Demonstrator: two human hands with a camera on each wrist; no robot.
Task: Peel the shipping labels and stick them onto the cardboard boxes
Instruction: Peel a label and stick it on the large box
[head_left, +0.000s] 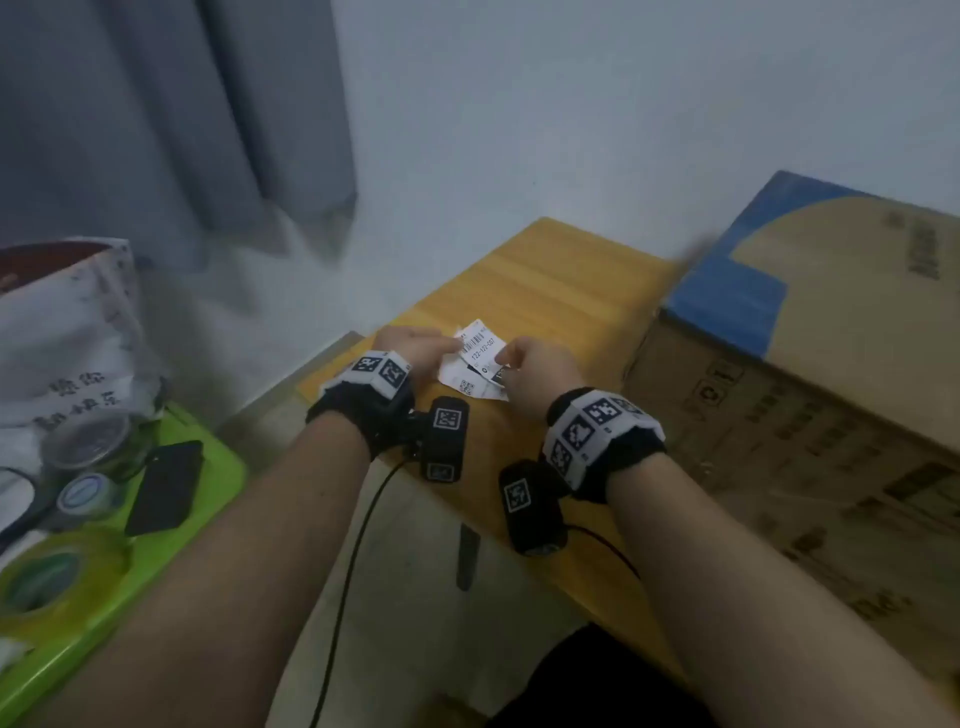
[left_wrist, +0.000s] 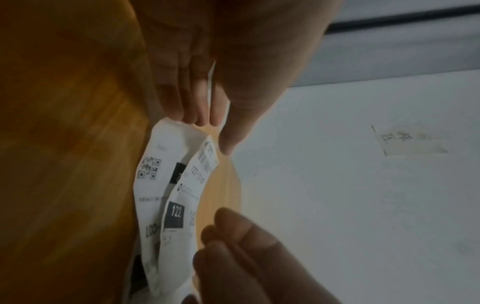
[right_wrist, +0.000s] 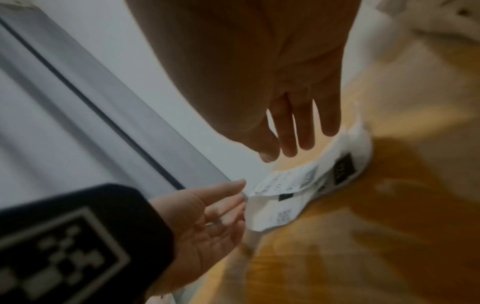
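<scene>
The shipping labels (head_left: 475, 364), a loose bunch of white slips printed with barcodes and "122", hang just above the yellow table (head_left: 545, 280), held between both hands. The left hand (head_left: 410, 351) pinches their far-left edge, thumb on top and fingers underneath. The right hand (head_left: 535, 371) meets the opposite edge; in the right wrist view its fingers (right_wrist: 303, 131) look fairly straight, so whether they truly pinch the paper I cannot tell. In the left wrist view, 2 printed layers bow apart between the fingertips. The cardboard box (head_left: 810, 374) sits well to the right of the right hand's fingers. My worry: a quick pull could tear the thin paper, or the freed sticky face could fold onto itself, since the layers already curl.
</scene>
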